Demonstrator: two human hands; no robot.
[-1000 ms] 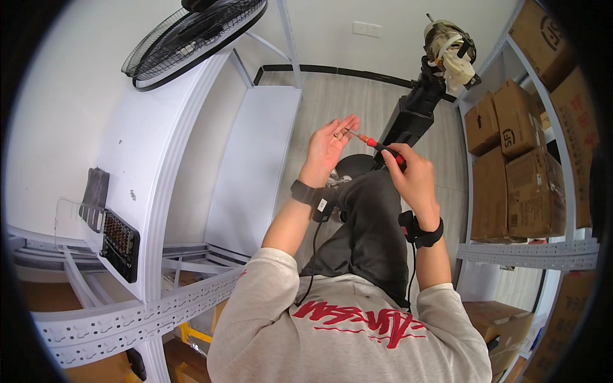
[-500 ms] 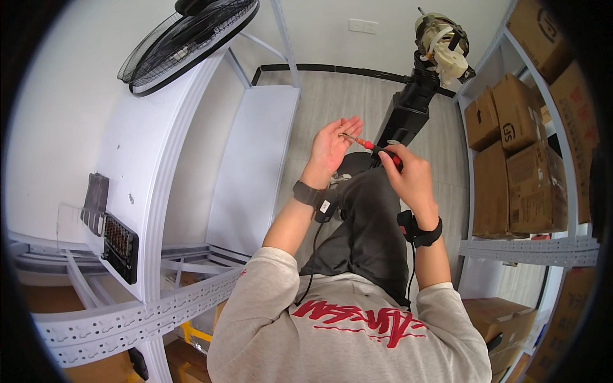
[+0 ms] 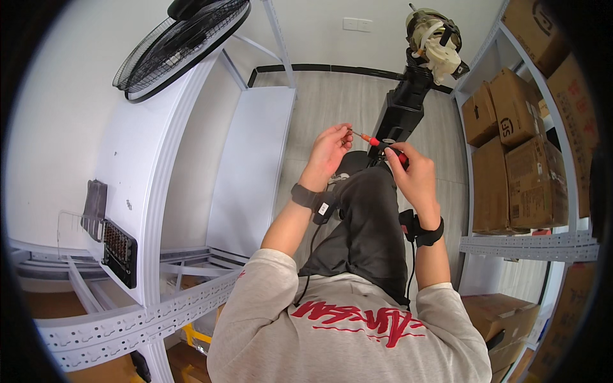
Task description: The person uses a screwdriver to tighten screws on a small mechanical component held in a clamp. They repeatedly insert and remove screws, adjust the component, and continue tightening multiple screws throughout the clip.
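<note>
At the left, a grey pouch (image 3: 96,199) lies on the white shelf (image 3: 142,163), with a black bit set (image 3: 120,253) just beside it on the near side, at the shelf's near end. A few small metal bits (image 3: 129,205) lie to the right of the pouch. At the far end of the same shelf is a black fan grille (image 3: 182,54), tilted. Right of this shelf runs a lower white board (image 3: 252,159).

In the middle, the left hand (image 3: 329,151) is raised with palm turned up and fingers curled in toward the thumb, at the tip of a red-and-black screwdriver (image 3: 374,141). Whether these fingers pinch the tip or a small part is too small to tell. The screwdriver lies between the two hands, shaft pointing left, its handle grasped in the right hand (image 3: 415,175). Both wrists wear dark bands (image 3: 426,230).

Beyond the hands stands a black post (image 3: 401,112), topped by a cream motor (image 3: 439,52). Farthest right, cardboard boxes (image 3: 535,179) are stacked on a rack (image 3: 527,247).
</note>
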